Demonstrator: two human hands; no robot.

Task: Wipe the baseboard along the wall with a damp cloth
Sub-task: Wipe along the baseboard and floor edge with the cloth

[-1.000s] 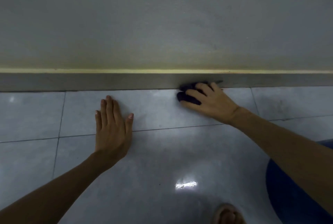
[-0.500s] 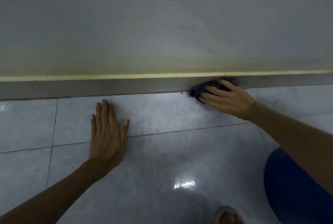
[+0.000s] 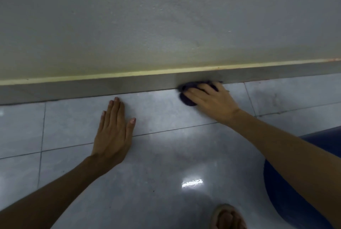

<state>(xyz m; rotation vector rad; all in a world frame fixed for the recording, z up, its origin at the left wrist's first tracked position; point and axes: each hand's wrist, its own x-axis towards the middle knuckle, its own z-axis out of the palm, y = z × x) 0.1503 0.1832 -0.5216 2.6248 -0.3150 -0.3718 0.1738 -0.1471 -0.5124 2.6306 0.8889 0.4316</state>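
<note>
R hand (image 3: 212,100) presses a dark, bunched cloth (image 3: 187,98) against the foot of the grey baseboard (image 3: 92,88), fingers curled over it & gripping; cloth sits right at the baseboard/floor joint, soft lumpy wad showing past the fingertips. L hand (image 3: 113,133) lies flat, fingers straight & together, palm down on the glossy pale floor tiles (image 3: 166,155), holding nothing, near but not touching the baseboard. Baseboard is a smooth flat strip w/ a yellowish top edge; wall (image 3: 166,16) above is rough, textured plaster. A sandalled foot (image 3: 227,216) shows at bottom edge.
</note>
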